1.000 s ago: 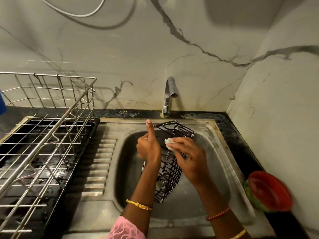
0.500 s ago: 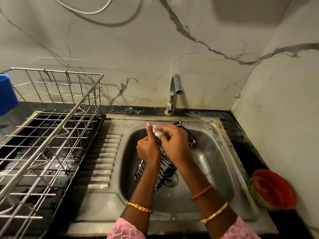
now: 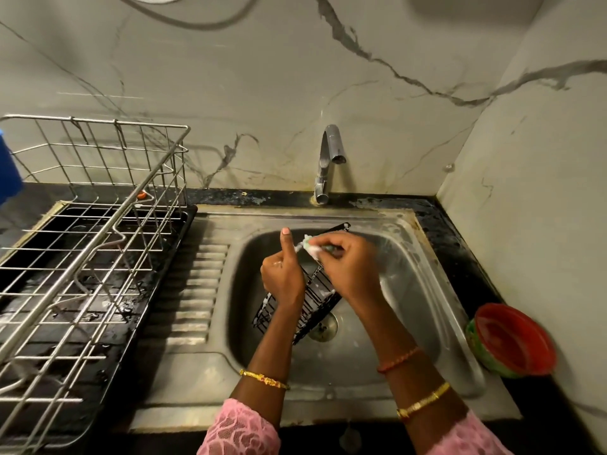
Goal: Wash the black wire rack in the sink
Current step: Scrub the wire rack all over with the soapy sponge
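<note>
The black wire rack (image 3: 315, 298) stands tilted in the steel sink (image 3: 423, 290), its lower end near the drain and flecked with white suds. My left hand (image 3: 282, 274) grips the rack's left side, thumb pointing up. My right hand (image 3: 345, 264) pinches a small pale soapy scrubber (image 3: 310, 249) against the rack's upper edge. Both hands hide much of the rack's middle.
The tap (image 3: 328, 159) rises at the back of the sink; no water is seen running. A large steel dish rack (image 3: 85, 244) over a black tray fills the left counter. A red and green bowl (image 3: 510, 339) sits at the right, near the wall. A ribbed drainboard (image 3: 193, 290) lies left of the basin.
My right hand with the scrubber has moved from the rack's middle up to its upper edge. The rack has tipped lower into the basin. My left hand keeps its grip.
</note>
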